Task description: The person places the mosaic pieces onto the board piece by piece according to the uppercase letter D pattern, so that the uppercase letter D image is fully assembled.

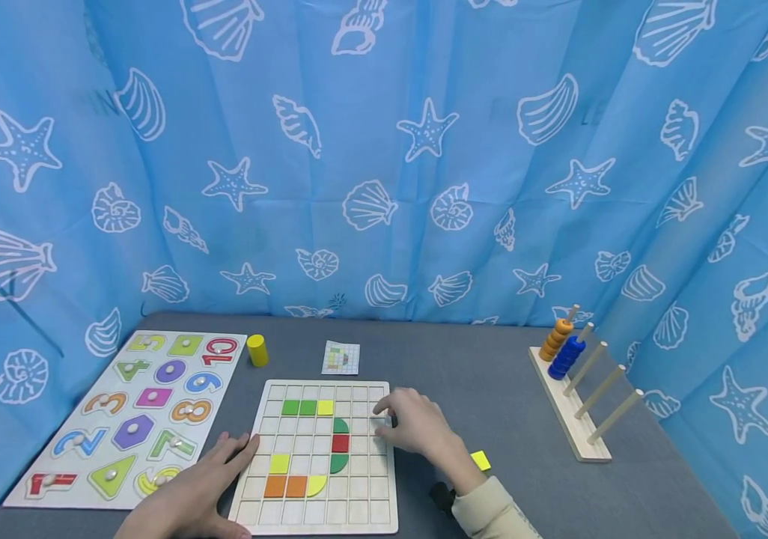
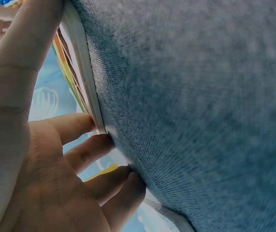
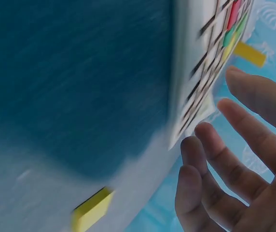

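Note:
A white gridded board (image 1: 357,512) lies on the dark table, with coloured tiles in some of its cells. Along its upper part run two green squares (image 1: 299,408) and a yellow square (image 1: 325,408). Lower down are a red square (image 1: 340,443) between two green quarter-circles, two orange squares (image 1: 286,486), another yellow square and a yellow quarter-circle (image 1: 317,486). My left hand (image 1: 198,486) rests at the board's left edge, fingers spread, fingertips touching the side. Over the right edge hovers my right hand (image 1: 418,423), its fingers loosely bent and nothing between them.
A loose yellow tile (image 1: 480,460) lies beside my right wrist. Behind the board are a small pattern card (image 1: 340,358) and a yellow cylinder (image 1: 257,350). To the left lies a number-and-shape puzzle (image 1: 108,408); to the right stands a peg rack (image 1: 569,412) with orange and blue beads.

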